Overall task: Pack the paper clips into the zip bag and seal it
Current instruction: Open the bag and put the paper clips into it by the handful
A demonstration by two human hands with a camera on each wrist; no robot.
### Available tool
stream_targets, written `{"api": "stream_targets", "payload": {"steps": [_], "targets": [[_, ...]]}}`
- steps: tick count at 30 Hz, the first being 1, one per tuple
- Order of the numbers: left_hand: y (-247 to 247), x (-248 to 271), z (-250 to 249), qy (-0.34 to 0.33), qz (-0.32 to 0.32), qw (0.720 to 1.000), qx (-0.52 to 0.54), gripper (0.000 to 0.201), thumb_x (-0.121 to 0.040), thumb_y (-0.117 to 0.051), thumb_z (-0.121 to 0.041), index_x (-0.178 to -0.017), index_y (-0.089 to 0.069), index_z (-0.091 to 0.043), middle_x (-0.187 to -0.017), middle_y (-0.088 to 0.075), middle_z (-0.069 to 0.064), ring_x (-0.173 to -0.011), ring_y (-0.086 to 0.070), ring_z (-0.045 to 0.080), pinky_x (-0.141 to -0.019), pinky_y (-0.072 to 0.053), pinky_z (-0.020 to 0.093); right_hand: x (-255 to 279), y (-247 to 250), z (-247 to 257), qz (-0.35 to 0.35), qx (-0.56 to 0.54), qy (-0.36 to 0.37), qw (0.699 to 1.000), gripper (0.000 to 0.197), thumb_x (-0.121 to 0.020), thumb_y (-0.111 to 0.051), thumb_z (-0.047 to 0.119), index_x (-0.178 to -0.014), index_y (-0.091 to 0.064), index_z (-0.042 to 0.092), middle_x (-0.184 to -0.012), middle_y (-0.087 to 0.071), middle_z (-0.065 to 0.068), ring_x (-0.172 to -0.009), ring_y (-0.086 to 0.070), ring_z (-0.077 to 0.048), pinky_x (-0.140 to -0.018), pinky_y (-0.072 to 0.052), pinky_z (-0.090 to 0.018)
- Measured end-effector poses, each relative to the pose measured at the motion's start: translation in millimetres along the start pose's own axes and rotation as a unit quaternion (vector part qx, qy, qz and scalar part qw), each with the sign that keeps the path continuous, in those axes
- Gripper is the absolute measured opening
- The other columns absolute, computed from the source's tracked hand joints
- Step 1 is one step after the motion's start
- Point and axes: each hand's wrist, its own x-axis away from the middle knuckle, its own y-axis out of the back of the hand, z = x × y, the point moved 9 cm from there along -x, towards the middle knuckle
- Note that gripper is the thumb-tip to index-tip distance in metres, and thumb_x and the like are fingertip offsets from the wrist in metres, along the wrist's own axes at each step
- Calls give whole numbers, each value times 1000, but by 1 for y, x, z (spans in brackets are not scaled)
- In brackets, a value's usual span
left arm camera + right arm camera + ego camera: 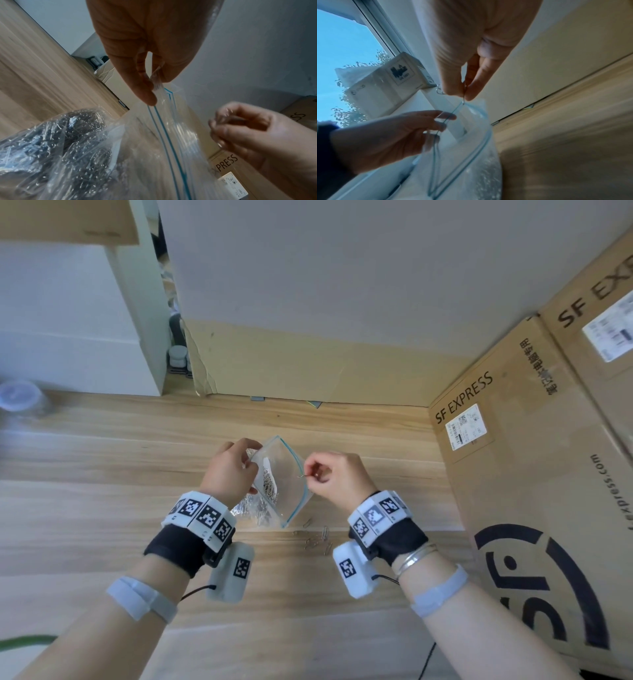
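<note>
The zip bag [281,474] hangs above the wooden table [102,501], its blue-striped mouth gaping toward the right, with a mass of paper clips [269,481] already gathered low inside it. The left hand [233,469] pinches the bag's upper lip between thumb and fingertips, which holds the mouth apart; a crumpled clear wrapper [245,508] with more shiny clips sits just under that hand. The right hand [337,477] pinches a single clip [302,475] between thumb and forefinger right at the open edge, the other fingers curled in. A few loose clips [315,539] lie on the table below the bag, near the right wrist. To do this step well, I judge the clip should go past both blue tracks before the pinch loosens, so that it drops onto the pile rather than catching on the zip; the left hand should hold the lip taut and the bag tipped so the contents stay away from the mouth. The loose ones remain to be gathered before sealing. The cardboard boxes [513,457] at the right read "SF EXPRESS", with Chinese characters and white shipping labels too small to read.
</note>
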Motion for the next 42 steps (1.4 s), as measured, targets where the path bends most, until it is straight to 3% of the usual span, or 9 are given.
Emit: {"api": "stream_targets", "payload": {"steps": [3,7,12,14,17,21,27,33,42], "targets": [[-2,0,-4,-8,2,1000,-5,33,-90,-45,-1,-120,-55,-11,-98,-45,10,-68,-61,27,-37,-43,6,-12,-15,13,3,-22,17,1000,9,-76,-64,1,-79,-69,8,-82,-70,-6,-75,-64,-15,-75,-55,-23],[-1,0,-4,-7,0,1000,1,33,-91,-44,-1,-120,-55,-11,-98,-44,9,-65,-59,24,-36,-42,6,-13,-13,-3,-6,-70,-20,997,14,-77,-70,9,-90,-72,11,-92,-72,-3,-79,-67,-10,-81,-53,-16],[0,0,0,0,-1,1000,3,33,-91,-44,-1,-120,-55,-12,-97,-43,8,-64,-59,23,-37,-42,7,5,8,-51,-37,-52,-85,994,7,-82,-62,4,-85,-66,9,-82,-65,0,-68,-65,-14,-70,-57,-23],[0,-1,0,1,-2,1000,3,32,-91,-44,-2,-120,-55,-12,-98,-43,8,-61,-60,21,-36,-42,7,15,-12,-72,53,27,-96,994,8,-84,-61,6,-88,-66,11,-91,-67,-3,-76,-65,-17,-79,-54,-28],[0,-1,0,2,-1,1000,4,32,-91,-44,-2,-119,-55,-12,-97,-43,8,-59,-60,22,-36,-40,7,38,-61,-97,235,154,-87,956,20,-85,-60,12,-104,-66,18,-107,-63,-2,-90,-61,-19,-87,-49,-35],[0,-1,0,4,-3,1000,4,33,-90,-44,-1,-119,-55,-12,-96,-42,7,-61,-58,21,-36,-41,6,55,-91,-108,322,249,-52,912,31,-89,-54,18,-120,-57,24,-119,-54,-2,-105,-54,-25,-83,-44,-36],[0,-2,1,6,-5,1000,-1,33,-90,-43,0,-119,-55,-11,-95,-41,7,-63,-58,22,-36,-41,6,55,-104,-109,333,283,-15,899,21,-88,-53,13,-108,-61,13,-116,-56,-8,-114,-48,-26,-83,-41,-35],[-2,-2,1,5,-4,1000,-3,33,-90,-43,0,-119,-55,-12,-96,-42,7,-62,-58,21,-36,-41,6,58,-111,-113,356,287,-34,889,20,-88,-48,9,-104,-61,10,-113,-58,-10,-105,-54,-30,-79,-45,-36],[-4,-2,0,3,-1,1000,-9,33,-91,-43,-2,-120,-55,-13,-97,-44,7,-57,-60,18,-36,-41,7,57,-111,-121,354,244,-69,900,20,-86,-52,9,-103,-61,8,-111,-63,-12,-101,-58,-30,-84,-49,-36]]}}
